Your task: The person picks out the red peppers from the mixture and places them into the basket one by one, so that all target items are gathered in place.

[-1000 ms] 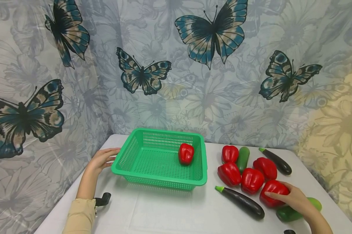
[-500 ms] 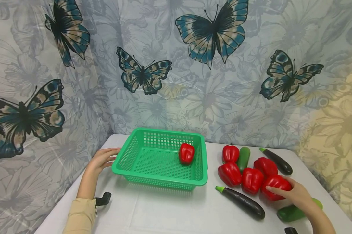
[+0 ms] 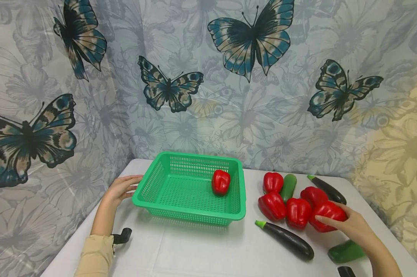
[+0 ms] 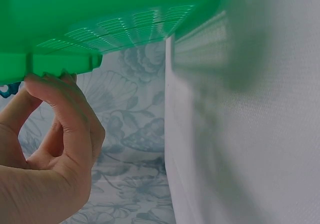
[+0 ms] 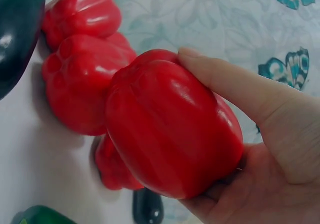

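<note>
My right hand (image 3: pixel 354 223) grips a red bell pepper (image 5: pixel 172 126), thumb on one side and fingers round the other. Against it or close by sit more red bell peppers (image 3: pixel 298 213), two of them showing clearly behind it in the right wrist view. My left hand (image 3: pixel 121 189) is at the left side of a green plastic basket (image 3: pixel 187 218). In the left wrist view its bent fingertips touch the rim, without plainly wrapping round it. One red bell pepper (image 3: pixel 221 182) lies inside the basket, toward the right.
An eggplant (image 3: pixel 286 240) lies in front of the peppers, and another eggplant (image 3: pixel 327 189) lies behind them. One green zucchini (image 3: pixel 289 187) rests among the far peppers; a second green zucchini (image 3: pixel 347 252) is partly hidden by my right forearm. Butterfly-print cloth (image 3: pixel 243 115) hangs behind the white table (image 3: pixel 194 250).
My right hand has raised the gripped bell pepper slightly and shifted it away from me, uncovering more of the table in front of it. My left hand and the basket stay put.
</note>
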A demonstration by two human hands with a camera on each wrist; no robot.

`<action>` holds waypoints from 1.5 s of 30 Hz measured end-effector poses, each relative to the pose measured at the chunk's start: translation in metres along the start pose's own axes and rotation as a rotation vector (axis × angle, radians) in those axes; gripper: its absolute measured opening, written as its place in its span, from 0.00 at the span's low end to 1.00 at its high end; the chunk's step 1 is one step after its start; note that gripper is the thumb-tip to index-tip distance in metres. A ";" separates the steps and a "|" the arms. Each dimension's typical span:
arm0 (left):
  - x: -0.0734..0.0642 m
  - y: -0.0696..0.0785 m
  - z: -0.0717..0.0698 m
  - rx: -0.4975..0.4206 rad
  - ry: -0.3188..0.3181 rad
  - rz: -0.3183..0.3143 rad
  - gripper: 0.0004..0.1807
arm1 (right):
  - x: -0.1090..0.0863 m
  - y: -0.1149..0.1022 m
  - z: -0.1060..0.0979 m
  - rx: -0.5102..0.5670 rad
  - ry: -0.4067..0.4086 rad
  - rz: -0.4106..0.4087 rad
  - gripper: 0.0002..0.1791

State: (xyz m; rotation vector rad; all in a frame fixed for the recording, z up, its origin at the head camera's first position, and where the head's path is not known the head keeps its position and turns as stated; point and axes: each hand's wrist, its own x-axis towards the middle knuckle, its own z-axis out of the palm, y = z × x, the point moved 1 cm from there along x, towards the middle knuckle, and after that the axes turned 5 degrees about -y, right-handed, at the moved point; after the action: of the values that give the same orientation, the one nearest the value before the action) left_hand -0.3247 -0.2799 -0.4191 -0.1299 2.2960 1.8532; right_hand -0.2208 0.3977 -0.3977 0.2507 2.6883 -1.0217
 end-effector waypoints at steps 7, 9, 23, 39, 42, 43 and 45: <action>-0.001 0.001 0.000 -0.018 -0.006 0.007 0.36 | -0.001 -0.013 -0.001 -0.006 0.030 -0.024 0.58; -0.001 0.001 -0.001 -0.019 -0.011 0.010 0.37 | 0.000 -0.018 -0.001 -0.008 0.032 -0.027 0.58; 0.000 0.000 -0.001 -0.011 -0.014 0.009 0.37 | 0.007 -0.048 0.006 0.049 0.029 -0.088 0.56; 0.001 0.001 0.000 -0.039 -0.023 -0.007 0.37 | 0.019 -0.084 0.022 0.087 0.016 -0.122 0.58; 0.000 0.001 0.000 -0.049 -0.016 -0.012 0.36 | 0.022 -0.092 0.026 0.093 0.021 -0.140 0.59; 0.000 0.002 0.000 -0.049 -0.016 -0.011 0.36 | 0.022 -0.095 0.027 0.097 0.023 -0.148 0.58; -0.001 0.002 0.000 -0.047 -0.015 -0.007 0.35 | 0.024 -0.100 0.029 0.111 0.024 -0.176 0.57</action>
State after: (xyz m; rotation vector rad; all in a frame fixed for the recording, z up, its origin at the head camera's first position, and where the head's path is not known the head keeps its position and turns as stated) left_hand -0.3238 -0.2800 -0.4169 -0.1307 2.2401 1.8989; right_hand -0.2631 0.3061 -0.3631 0.0477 2.7176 -1.2276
